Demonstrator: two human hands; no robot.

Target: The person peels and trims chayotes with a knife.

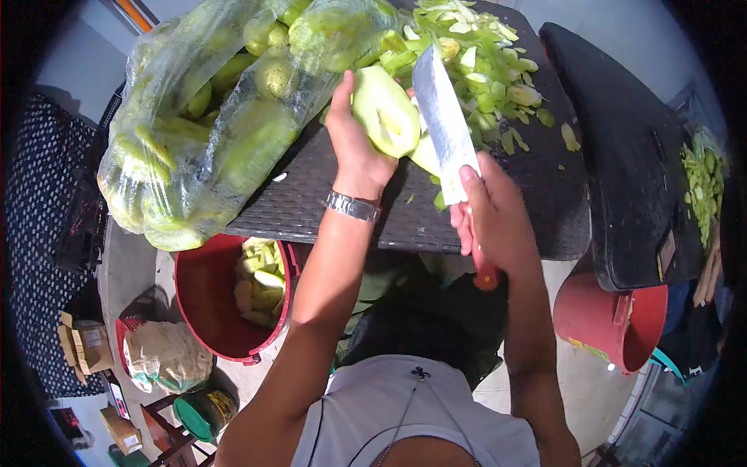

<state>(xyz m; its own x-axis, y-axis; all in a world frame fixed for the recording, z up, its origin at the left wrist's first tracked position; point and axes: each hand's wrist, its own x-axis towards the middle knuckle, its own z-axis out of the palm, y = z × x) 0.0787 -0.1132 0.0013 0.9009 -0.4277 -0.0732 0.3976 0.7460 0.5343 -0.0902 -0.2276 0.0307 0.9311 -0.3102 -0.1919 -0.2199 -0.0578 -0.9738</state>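
Note:
My left hand [355, 148] is closed round a peeled pale green fruit [386, 115], whose cut face with a hollow in the middle shows. In my right hand [495, 208] is the red handle of a wide-bladed knife [445, 117]. The blade points up and away, just right of the fruit. Another pale piece [426, 156] shows partly behind the blade. Both hands are over the near part of a dark woven table [334, 210]. Green peelings [494, 86] are heaped beyond the knife.
A clear plastic bag [226, 124] of green fruit covers the table's left side. Below its near edge stands a red bucket [198, 300] with pale cut pieces inside. Another red bucket [583, 319] is at the right, near a black chair [622, 156]. A co-worker's hand shows at far right.

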